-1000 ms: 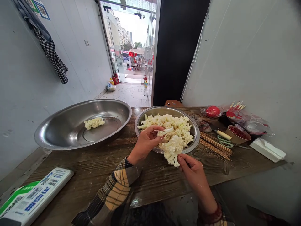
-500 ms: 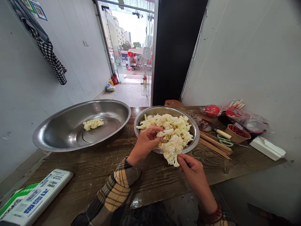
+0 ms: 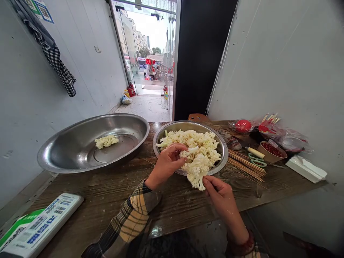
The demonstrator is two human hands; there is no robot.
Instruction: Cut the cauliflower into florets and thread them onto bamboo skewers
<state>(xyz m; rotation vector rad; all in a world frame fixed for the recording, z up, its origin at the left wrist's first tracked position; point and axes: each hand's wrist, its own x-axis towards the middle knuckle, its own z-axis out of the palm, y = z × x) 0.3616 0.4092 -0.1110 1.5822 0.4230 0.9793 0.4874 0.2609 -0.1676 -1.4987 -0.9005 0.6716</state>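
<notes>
My left hand [image 3: 169, 165] pinches a small cauliflower floret [image 3: 190, 152] between thumb and fingers, above the near side of a round steel bowl [image 3: 225, 154]. My right hand [image 3: 221, 197] grips a larger, flat cauliflower floret [image 3: 198, 172] by its lower edge, at the bowl's near rim. The two held pieces are close together, and I cannot tell whether they touch. Loose cauliflower [image 3: 192, 138] fills the bowl behind my hands. To the left, a wide steel basin [image 3: 67, 152] holds a small cluster of cauliflower [image 3: 106, 142].
Right of the bowl lie thin wooden skewers [image 3: 247, 166], green-handled scissors [image 3: 257, 160], a wooden-handled knife [image 3: 255, 152] and a tub of dark red pieces [image 3: 271, 152]. A white tissue pack [image 3: 305, 168] is near the table's right end. A labelled box [image 3: 45, 225] occupies the lower left.
Almost nothing differs. The small floret in my left hand has tilted slightly; both hands keep their place and hold.
</notes>
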